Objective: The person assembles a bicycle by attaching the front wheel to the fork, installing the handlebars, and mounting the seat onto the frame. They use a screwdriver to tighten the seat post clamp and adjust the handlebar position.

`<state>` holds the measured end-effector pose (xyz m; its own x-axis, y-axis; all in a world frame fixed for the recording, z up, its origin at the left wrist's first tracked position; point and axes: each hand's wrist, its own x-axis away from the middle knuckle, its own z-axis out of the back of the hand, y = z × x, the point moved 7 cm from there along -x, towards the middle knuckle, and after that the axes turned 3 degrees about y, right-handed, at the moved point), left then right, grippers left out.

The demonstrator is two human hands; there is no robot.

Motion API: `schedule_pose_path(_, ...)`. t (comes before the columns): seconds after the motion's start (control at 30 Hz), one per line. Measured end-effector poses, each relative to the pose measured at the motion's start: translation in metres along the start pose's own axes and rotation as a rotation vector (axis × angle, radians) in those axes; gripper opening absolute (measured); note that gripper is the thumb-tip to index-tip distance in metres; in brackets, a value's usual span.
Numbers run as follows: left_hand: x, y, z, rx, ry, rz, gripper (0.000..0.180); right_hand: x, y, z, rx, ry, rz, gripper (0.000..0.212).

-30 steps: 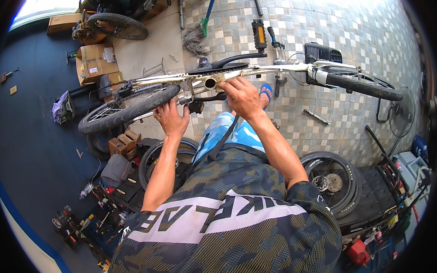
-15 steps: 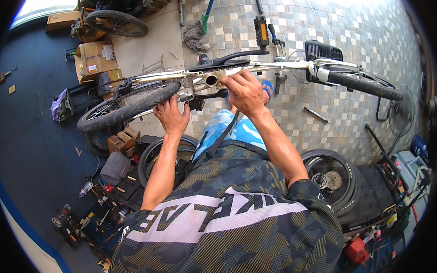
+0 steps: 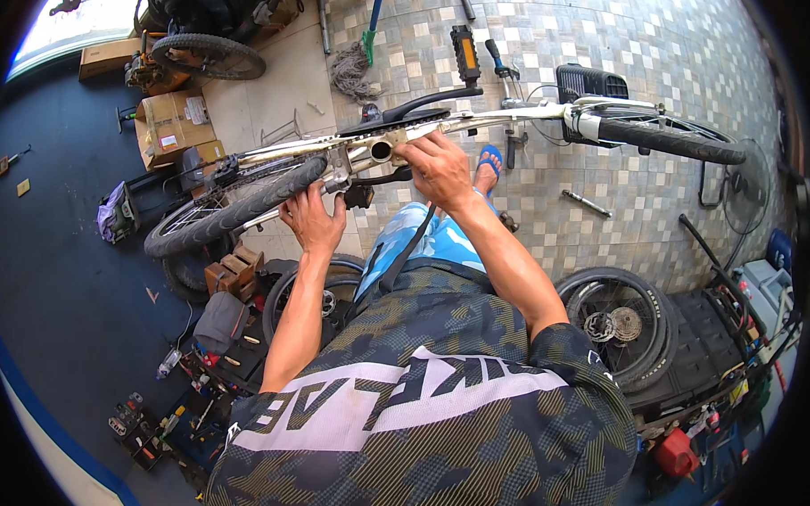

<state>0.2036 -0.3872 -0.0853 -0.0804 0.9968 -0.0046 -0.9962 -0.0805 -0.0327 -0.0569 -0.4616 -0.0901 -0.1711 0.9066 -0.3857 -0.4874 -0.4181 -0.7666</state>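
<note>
Dark blue wall [image 3: 56, 268] fills the left side and borders the floor [image 3: 531, 231], whose tiles run away to the right. A purple bag [image 3: 116, 213] sits against that wall, and a cardboard box [image 3: 170, 124] stands by the floor's left edge, with a mop head [image 3: 352, 70] farther in. Across the middle, in front of the person, is a pale bicycle [image 3: 481, 120], back wheel to the left and front wheel to the right; what props it up cannot be made out. The left hand [image 3: 312, 219] has its fingers up against the underside by the back tire [image 3: 237, 213], thumb spread away; whether they grip anything is hidden. Next comes a bare round opening [image 3: 381, 150] in the frame, and just right of it the right hand [image 3: 441, 171] is curled over the frame, fingers closed on it. Compared with a moment ago, only the view has shifted slightly; both hands keep their places, which I read as a steady hold rather than a new step. Beyond are an upper pedal [image 3: 466, 57], a metal bar [image 3: 587, 203] on the tiles, a loose wheel [image 3: 626, 324] by the floor's near edge and a fan [image 3: 745, 189] toward its right edge.
</note>
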Motion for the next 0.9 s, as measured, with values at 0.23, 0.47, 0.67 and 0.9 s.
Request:
schedule_pose_path(0.23,0.006,-0.002,0.002,-0.026,-0.001,0.019,0.051,-0.020,-0.011,0.030,-0.192,0.087,-0.097,0.033)
schedule_pose_path(0.47,0.004,-0.001,0.003,-0.014,0.006,0.014,0.051,-0.002,-0.001,0.006,-0.175,-0.061,-0.130,0.020)
schedule_pose_path(0.67,0.003,0.000,0.003,-0.010,0.010,-0.003,0.050,0.015,0.010,-0.015,-0.204,-0.072,-0.118,0.015)
schedule_pose_path(0.9,0.005,0.000,0.004,-0.024,0.011,0.008,0.051,0.003,-0.005,0.021,-0.250,0.038,-0.100,0.012)
